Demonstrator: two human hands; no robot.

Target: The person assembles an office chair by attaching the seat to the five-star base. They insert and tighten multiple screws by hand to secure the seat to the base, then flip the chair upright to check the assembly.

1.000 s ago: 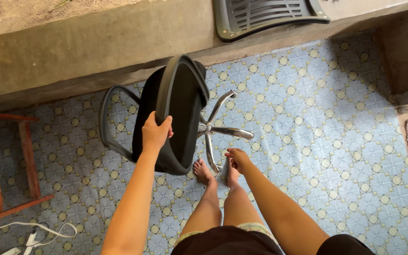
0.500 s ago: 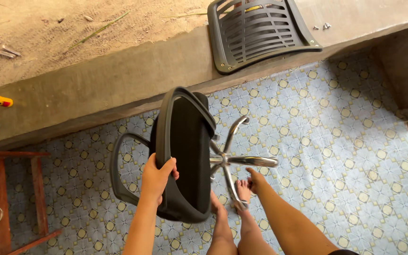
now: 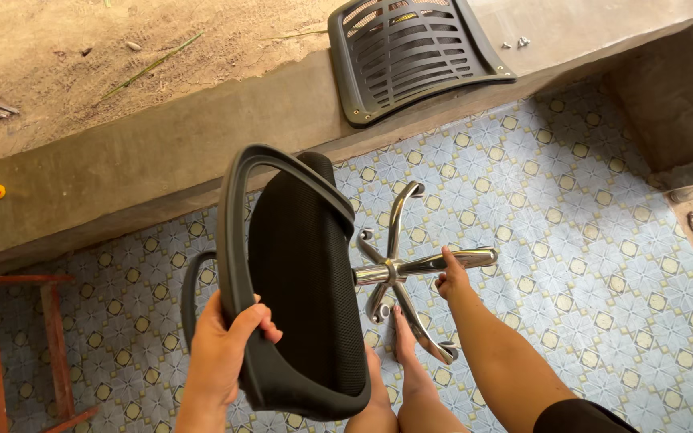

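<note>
While the head camera looks straight down, the left hand (image 3: 222, 353) is wrapped around the black armrest frame (image 3: 234, 240) of an office chair seat (image 3: 302, 273), fingers curled over the rim and thumb behind it, so its grip is closed firmly on that frame. The seat is tipped on its side above the patterned tile floor (image 3: 587, 265), its black mesh cushion facing right and its second armrest loop (image 3: 190, 293) showing at the lower left. The right hand (image 3: 451, 277) rests on one arm of the chrome star base (image 3: 399, 269), fingers laid along the shiny spoke near its outer end; whether they close round it cannot be told from here. Two bare feet (image 3: 403, 353) stand just below the base, one touching a lower spoke. Beyond the chair, a concrete ledge (image 3: 122, 168) carries a slatted black plastic backrest panel (image 3: 415, 56), with a few small screws (image 3: 515, 42) beside it. A red wooden stool (image 3: 10, 345) stands at the left edge.
</note>
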